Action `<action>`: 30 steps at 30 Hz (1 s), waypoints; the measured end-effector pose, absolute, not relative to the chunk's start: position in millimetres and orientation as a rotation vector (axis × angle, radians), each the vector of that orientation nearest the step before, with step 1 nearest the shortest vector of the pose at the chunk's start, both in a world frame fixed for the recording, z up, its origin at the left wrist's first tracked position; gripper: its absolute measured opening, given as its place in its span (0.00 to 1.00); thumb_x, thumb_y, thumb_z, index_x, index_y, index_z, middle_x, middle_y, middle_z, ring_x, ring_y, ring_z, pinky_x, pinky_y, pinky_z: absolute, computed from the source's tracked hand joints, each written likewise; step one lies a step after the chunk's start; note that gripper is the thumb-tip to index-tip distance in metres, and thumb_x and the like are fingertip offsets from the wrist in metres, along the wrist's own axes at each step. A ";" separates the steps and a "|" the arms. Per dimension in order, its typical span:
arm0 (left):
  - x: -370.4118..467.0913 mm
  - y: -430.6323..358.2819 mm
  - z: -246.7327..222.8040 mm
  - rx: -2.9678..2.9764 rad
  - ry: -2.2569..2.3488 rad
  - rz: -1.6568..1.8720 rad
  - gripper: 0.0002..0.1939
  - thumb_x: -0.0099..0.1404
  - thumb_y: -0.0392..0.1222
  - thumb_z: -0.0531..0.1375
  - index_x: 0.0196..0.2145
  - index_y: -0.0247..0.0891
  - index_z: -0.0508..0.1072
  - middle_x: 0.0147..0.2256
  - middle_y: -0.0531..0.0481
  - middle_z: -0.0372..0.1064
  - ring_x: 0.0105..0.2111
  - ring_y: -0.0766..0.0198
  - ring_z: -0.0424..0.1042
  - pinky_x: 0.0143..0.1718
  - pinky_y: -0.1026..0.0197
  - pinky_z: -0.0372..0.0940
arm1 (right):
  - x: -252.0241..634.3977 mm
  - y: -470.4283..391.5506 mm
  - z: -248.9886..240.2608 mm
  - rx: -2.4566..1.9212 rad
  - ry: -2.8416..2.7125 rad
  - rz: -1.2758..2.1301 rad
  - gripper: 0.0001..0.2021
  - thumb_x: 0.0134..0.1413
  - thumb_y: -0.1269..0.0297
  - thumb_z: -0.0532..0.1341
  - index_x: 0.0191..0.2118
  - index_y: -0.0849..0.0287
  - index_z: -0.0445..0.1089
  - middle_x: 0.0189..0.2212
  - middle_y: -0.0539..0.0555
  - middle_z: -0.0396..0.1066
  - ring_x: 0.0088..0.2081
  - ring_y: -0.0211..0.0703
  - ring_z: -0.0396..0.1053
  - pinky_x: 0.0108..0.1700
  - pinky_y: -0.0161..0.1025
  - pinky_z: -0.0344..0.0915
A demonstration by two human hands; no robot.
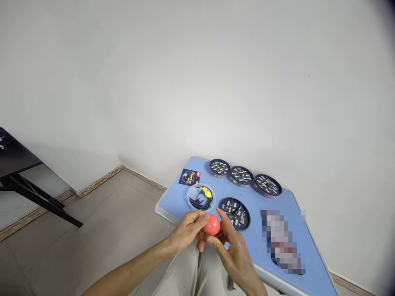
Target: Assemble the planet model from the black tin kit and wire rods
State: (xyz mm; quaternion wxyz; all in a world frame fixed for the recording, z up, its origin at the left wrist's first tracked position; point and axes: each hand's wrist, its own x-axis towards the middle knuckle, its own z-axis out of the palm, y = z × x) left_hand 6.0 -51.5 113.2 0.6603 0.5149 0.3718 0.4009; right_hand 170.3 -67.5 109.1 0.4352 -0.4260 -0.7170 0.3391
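Little seems assembled: the left hand (188, 230) grips a red ball (212, 225), the right hand (235, 248) curls around it, grip unclear, and loose pieces (197, 203) fill the tub (191, 191) at left.

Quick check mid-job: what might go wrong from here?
The red ball looks glossy, so it might slip from the left hand to the floor. The open bowl of small parts sits close by; a bump could spill it. The right hand might brush the round tray and shift the black piece on it.
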 end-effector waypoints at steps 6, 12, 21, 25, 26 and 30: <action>7.0 -51.5 123.9 1.084 0.804 0.809 0.31 0.63 0.68 0.52 0.29 0.33 0.68 0.19 0.52 0.67 0.11 0.72 0.61 0.11 0.70 0.55 | 178.8 -67.6 114.1 -0.992 -1.878 0.794 0.20 0.60 0.57 0.59 0.57 0.54 0.68 0.29 0.52 0.77 0.26 0.44 0.71 0.30 0.37 0.69; 13.6 -57.0 119.9 1.172 0.899 0.926 0.28 0.64 0.65 0.53 0.33 0.33 0.69 0.18 0.56 0.63 0.13 0.72 0.62 0.13 0.71 0.56 | 169.8 -71.3 105.3 -1.007 -1.808 0.757 0.18 0.62 0.57 0.57 0.53 0.61 0.69 0.22 0.49 0.74 0.20 0.39 0.67 0.23 0.33 0.64; 4.7 -55.9 103.6 1.343 0.936 0.886 0.33 0.68 0.66 0.46 0.41 0.31 0.71 0.15 0.57 0.60 0.14 0.71 0.61 0.16 0.69 0.56 | 164.5 -72.8 104.5 -1.052 -1.764 0.800 0.17 0.61 0.58 0.59 0.53 0.60 0.67 0.25 0.49 0.74 0.23 0.39 0.68 0.25 0.33 0.65; 3.3 -59.1 103.5 1.349 0.897 0.934 0.32 0.67 0.65 0.48 0.45 0.31 0.71 0.21 0.55 0.64 0.20 0.68 0.64 0.24 0.66 0.62 | 163.3 -71.2 107.0 -1.004 -1.756 0.900 0.15 0.62 0.58 0.58 0.52 0.58 0.67 0.25 0.48 0.74 0.24 0.39 0.70 0.28 0.32 0.67; 3.7 -59.3 103.9 1.330 0.884 0.946 0.31 0.67 0.65 0.50 0.44 0.31 0.71 0.23 0.54 0.64 0.22 0.68 0.65 0.25 0.65 0.63 | 162.6 -70.8 107.4 -0.987 -1.758 0.928 0.15 0.62 0.58 0.58 0.52 0.57 0.67 0.25 0.48 0.74 0.24 0.39 0.71 0.29 0.32 0.67; 5.2 -58.3 106.3 1.274 0.853 0.960 0.30 0.65 0.65 0.52 0.42 0.32 0.71 0.24 0.54 0.65 0.22 0.68 0.65 0.26 0.64 0.63 | 161.6 -69.5 107.4 -0.953 -1.785 0.964 0.16 0.64 0.58 0.57 0.54 0.57 0.65 0.25 0.48 0.75 0.25 0.39 0.72 0.30 0.31 0.68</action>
